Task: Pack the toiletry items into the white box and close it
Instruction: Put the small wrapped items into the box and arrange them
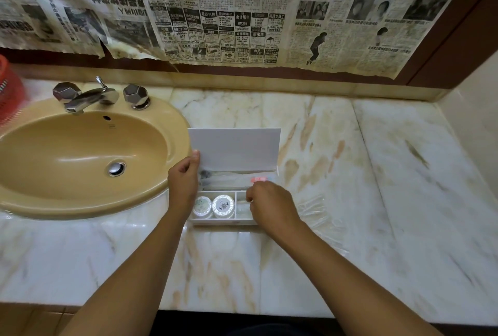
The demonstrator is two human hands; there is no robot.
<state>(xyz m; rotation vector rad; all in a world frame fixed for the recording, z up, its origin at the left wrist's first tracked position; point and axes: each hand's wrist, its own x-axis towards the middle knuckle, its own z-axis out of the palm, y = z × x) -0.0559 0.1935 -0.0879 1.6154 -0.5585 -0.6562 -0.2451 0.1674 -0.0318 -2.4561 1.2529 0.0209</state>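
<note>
The white box (pixel 215 221) sits on the marble counter just right of the sink, its lid (pixel 234 148) standing upright. My left hand (pixel 183 180) grips the lid's left edge. My right hand (pixel 269 202) hovers over the box's front right compartment with fingers curled; whether it holds anything is hidden. Two round white jars (pixel 222 206) fill the front left compartment. Plastic-wrapped items and a red-labelled piece (pixel 258 179) lie in the long back compartment.
A yellow sink (pixel 80 158) with a chrome tap (pixel 89 97) lies to the left. A red basket (pixel 8 87) stands at the far left. Clear crumpled plastic wrap (pixel 315 210) lies right of the box. Newspaper covers the wall behind.
</note>
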